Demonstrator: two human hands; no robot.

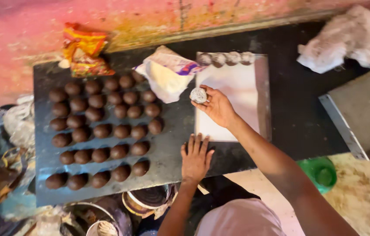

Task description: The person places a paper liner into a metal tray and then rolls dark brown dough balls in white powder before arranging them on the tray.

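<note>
My right hand (218,106) holds a round ball coated in white powder (198,95) between its fingertips, just left of a flat white-lined metal tray (261,94). Several coated balls (225,58) line the tray's far edge. My left hand (195,158) lies flat, fingers spread, on the dark slab (172,144) near its front edge. To the left, several rows of dark brown balls (102,130) cover the slab.
An open bag of white powder (165,78) lies beside the tray. A red and yellow wrapper (83,50) sits at the back left. A crumpled white cloth (351,37), a grey metal box (364,113), a green lid (322,174) and bowls (148,199) surround the slab.
</note>
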